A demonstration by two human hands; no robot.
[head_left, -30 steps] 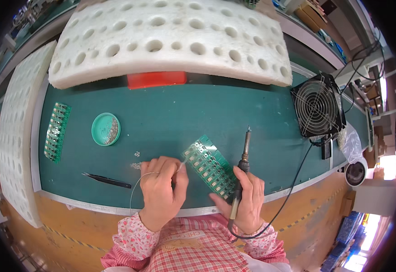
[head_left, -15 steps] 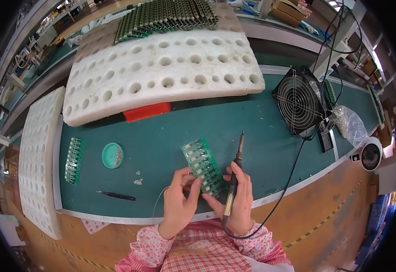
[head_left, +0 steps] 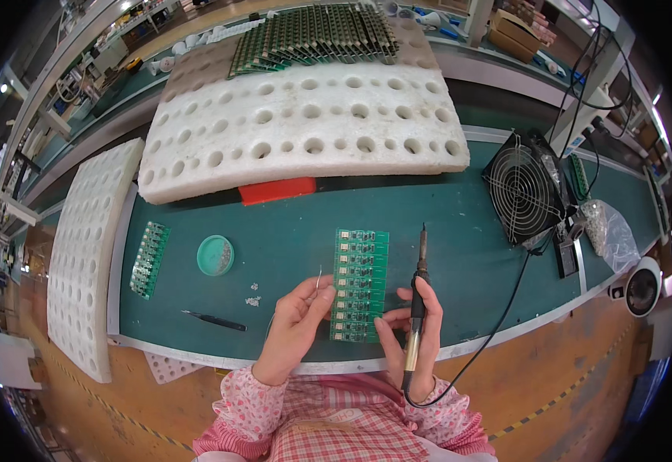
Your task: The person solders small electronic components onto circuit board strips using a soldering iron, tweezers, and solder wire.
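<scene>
The board (head_left: 360, 285) now lies square and flat on the green surface (head_left: 459, 262); half a second ago it sat tilted between the hands, and the head has since lifted, so more of the far rack shows. Nearest me, the left hand (head_left: 296, 323) has its fingers pinched together on a thin solder wire (head_left: 319, 279) whose tip pokes up just beside the board's left edge, thumb touching that edge. The right hand (head_left: 413, 339) is closed around the soldering iron (head_left: 417, 296), held upright like a pen with its tip pointing away past the board's right side, a finger resting on the board's lower right corner; the iron's black cord (head_left: 497, 308) loops off toward the fan. The board is a green panel of small identical units stacked in a column, with a row of white parts down the middle. I'd judge it light, stiff and thin, easily scratched, best taken by its bare long edges and not by the fitted parts. Left of the hands lie black tweezers (head_left: 214, 321), some silver scraps (head_left: 253, 296), a round green dish (head_left: 216, 256) and a second, smaller panel (head_left: 149, 259). Further back are a red strip (head_left: 278, 190) under a white foam slab (head_left: 305, 123) full of holes, another foam slab (head_left: 82, 254) at the left, a black fan (head_left: 524, 189) at the right, and, farthest off, a rack of green boards (head_left: 313, 35).
</scene>
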